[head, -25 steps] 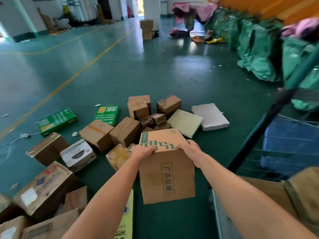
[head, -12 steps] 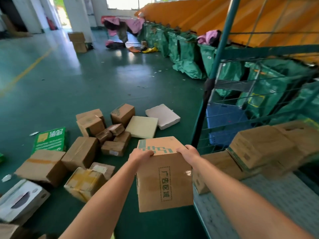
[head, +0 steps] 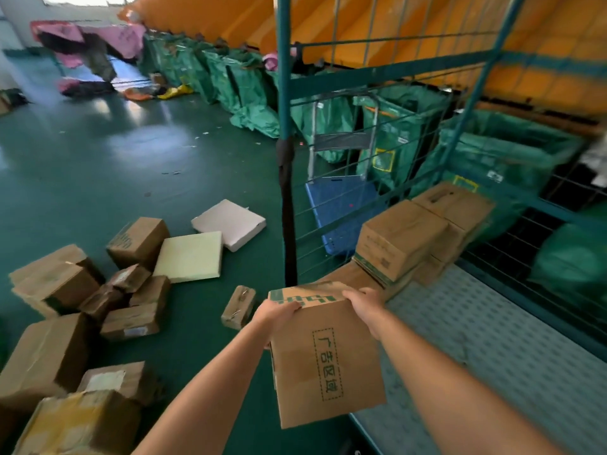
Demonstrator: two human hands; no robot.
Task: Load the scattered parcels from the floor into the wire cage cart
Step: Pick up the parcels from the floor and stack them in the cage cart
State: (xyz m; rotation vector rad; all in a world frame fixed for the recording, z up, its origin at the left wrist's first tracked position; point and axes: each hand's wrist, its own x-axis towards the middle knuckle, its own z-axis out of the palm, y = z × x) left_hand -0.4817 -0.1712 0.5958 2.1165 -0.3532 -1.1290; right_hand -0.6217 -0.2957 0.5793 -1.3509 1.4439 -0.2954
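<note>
Left hand: the left hand (head: pixel 275 312) grips the top left edge of the cardboard box (head: pixel 325 353), fingers curled over the rim, forearm reaching in from the near left.
Right hand: the right hand (head: pixel 365 307) grips the top right edge of the same box, fingers hooked over the far side, forearm coming in from the near right.
Box: held upright in the air, at the open near-left corner of the wire cage cart (head: pixel 492 330), partly over its perforated deck and partly over the green floor (head: pixel 98 165).
Cart load: stacked cartons (head: pixel 400 238) sit on the deck at the far side, against the wire wall.
Since earlier: the view has swung right; the box now overlaps the deck, where half a second ago it hung left of the cart edge. Both grips are unchanged.
Floor parcels: scattered parcels (head: pixel 131 290) lie to the left, well apart from the cart.
Hard to make out: fingertips behind the box are hidden; near-left parcels are cut off by the frame; cart wheels are out of view.
</note>
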